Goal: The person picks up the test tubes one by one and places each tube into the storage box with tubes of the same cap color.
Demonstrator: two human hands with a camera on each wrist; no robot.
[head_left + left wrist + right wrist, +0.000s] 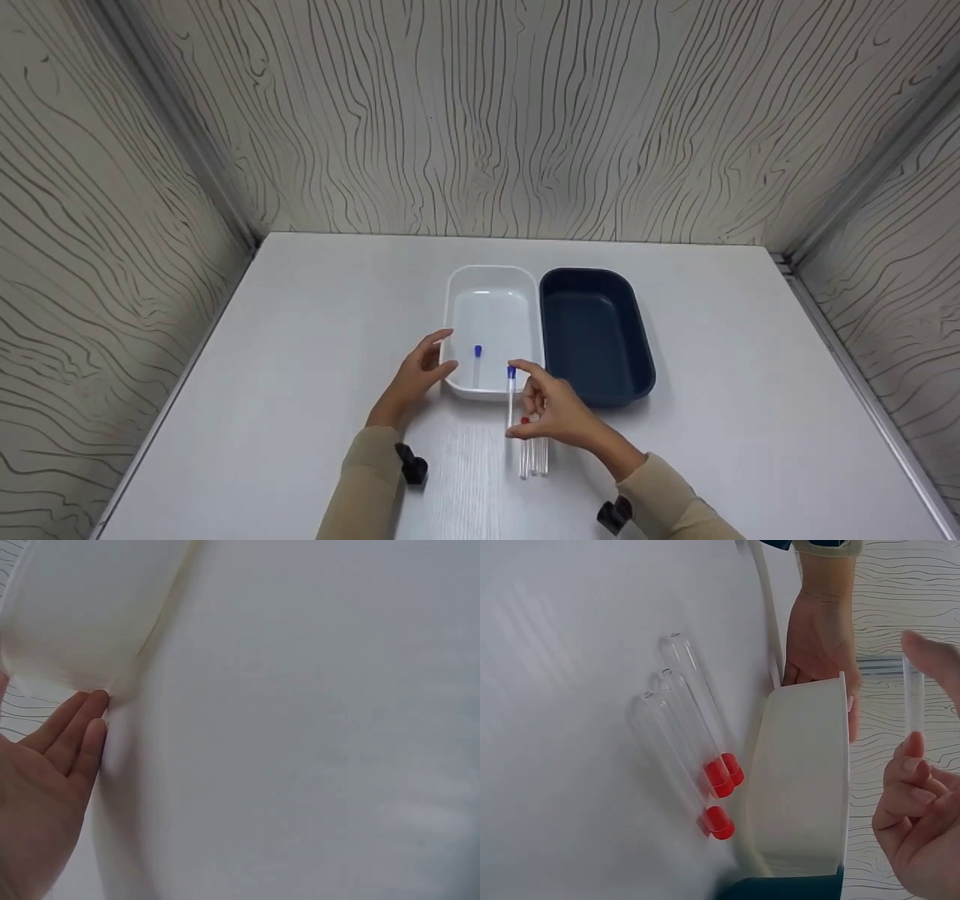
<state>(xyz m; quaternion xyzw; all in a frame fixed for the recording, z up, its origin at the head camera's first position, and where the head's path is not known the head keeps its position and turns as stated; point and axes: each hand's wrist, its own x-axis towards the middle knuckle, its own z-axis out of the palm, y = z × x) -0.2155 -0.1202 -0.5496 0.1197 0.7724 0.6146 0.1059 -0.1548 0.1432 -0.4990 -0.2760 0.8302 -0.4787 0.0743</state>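
Observation:
My right hand (559,409) pinches a clear test tube with a blue cap (511,397) lengthwise, index finger at the cap and thumb at the other end. It holds the tube upright over the near edge of the white tray (495,394). A second blue-capped test tube (478,360) lies inside that tray. My left hand (412,379) is at the tray's left side, thumb and index fingertips spread apart at the rim. In the left wrist view its straight fingers (75,727) touch the tray's outside. Three red-capped test tubes (686,757) lie on the table below my right hand.
A dark blue tray (592,337) stands right beside the white one, on its right. Both sit on a white table (337,315), with wood-patterned panels (480,120) behind and at the sides. Small black devices (412,465) are strapped at both wrists.

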